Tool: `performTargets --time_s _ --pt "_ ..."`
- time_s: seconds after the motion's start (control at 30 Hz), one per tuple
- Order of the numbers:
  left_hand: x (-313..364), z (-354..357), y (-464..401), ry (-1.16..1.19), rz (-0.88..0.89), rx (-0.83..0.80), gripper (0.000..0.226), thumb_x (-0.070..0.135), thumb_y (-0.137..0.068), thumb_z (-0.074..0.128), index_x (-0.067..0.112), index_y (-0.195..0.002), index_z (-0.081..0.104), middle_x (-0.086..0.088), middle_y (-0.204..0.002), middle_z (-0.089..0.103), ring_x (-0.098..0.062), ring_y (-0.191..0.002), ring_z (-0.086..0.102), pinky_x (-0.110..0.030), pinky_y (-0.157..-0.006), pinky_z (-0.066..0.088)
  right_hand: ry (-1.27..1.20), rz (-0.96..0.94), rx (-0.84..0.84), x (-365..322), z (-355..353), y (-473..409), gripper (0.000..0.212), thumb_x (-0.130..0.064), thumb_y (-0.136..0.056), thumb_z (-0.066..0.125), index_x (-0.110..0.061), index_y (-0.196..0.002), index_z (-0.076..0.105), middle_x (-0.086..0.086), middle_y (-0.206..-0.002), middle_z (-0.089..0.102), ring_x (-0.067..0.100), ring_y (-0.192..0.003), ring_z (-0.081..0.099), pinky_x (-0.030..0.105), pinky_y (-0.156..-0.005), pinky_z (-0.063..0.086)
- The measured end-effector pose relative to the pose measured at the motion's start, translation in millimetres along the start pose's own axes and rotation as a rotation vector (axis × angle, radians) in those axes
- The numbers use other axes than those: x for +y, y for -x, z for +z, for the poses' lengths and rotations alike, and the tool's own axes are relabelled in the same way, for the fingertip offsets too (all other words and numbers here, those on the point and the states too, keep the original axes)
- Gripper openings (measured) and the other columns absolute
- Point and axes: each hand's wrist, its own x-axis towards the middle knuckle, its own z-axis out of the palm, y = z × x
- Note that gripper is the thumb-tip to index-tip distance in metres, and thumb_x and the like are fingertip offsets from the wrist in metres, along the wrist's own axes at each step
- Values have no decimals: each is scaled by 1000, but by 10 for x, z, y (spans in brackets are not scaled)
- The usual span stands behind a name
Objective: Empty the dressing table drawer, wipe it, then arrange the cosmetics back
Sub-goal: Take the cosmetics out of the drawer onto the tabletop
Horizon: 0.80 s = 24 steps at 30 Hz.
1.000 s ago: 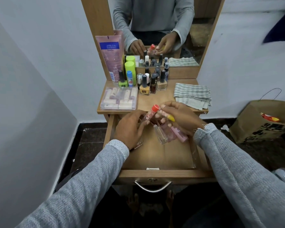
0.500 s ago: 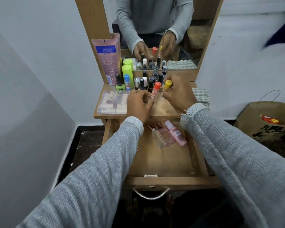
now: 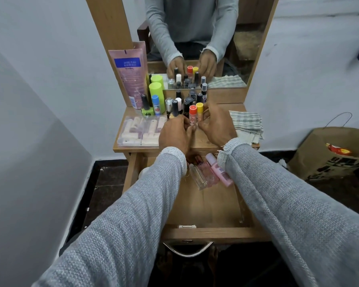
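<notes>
Pink and tall, a lotion tube [image 3: 129,75] is leaned against the mirror frame at the tabletop's left, with a clear case of lip balms [image 3: 141,130] laid before it. An orange-capped tube [image 3: 192,116] is pinched upright on the dressing table [image 3: 203,141] by the left hand [image 3: 174,135]; just beside it, a yellow-capped tube [image 3: 199,112] is gripped by the right hand [image 3: 217,126]. Below, three small bottles [image 3: 209,172] are left lying in the open drawer [image 3: 205,206]. A folded checked cloth [image 3: 247,126] is seen at the right.
</notes>
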Motion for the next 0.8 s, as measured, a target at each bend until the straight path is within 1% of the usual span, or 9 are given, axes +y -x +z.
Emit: performTargets --time_s 0.17,0.3,0.5,0.67,0.73,0.8 --pt "8 8 6 -46 6 9 19 32 -87 67 22 -103 68 1 -97 71 -20 -92 64 -36 -76 53 -28 25 30 32 40 46 26 -11 -79 76 -14 -100 63 3 -93 70 20 -83 65 36 -75 53" --pt "29 4 -10 -56 -22 6 22 33 -87 66 22 -107 68 -1 -100 71 -21 -93 64 -35 -76 53 -16 67 33 32 83 30 23 -10 -78 77 -15 -95 63 4 -92 71 21 -83 65 40 -77 55" --pt "27 5 -12 -60 -31 -3 22 33 -88 66 23 -107 69 -1 -99 71 -22 -93 64 -35 -75 52 7 86 49 77 130 -7 18 -14 -79 77 -12 -92 66 6 -90 71 23 -82 65 38 -75 55" --pt "17 14 -5 -47 -29 -12 22 33 -87 67 23 -106 70 -3 -98 72 -25 -93 65 -38 -78 54 -13 87 30 97 134 -6 16 -12 -78 77 -11 -92 70 6 -88 71 22 -80 65 40 -78 56" --pt "13 10 -11 -49 -34 -12 21 32 -86 67 24 -106 70 -3 -98 72 -25 -93 65 -38 -79 54 -24 78 28 95 123 -3 19 -12 -77 79 -10 -94 70 6 -91 72 20 -81 65 36 -78 55" --pt "13 7 -20 -52 -40 -12 21 32 -87 67 24 -106 70 -4 -99 72 -25 -93 65 -37 -78 54 -33 66 21 94 103 5 22 -13 -77 79 -9 -97 70 2 -92 71 16 -80 62 27 -75 51"
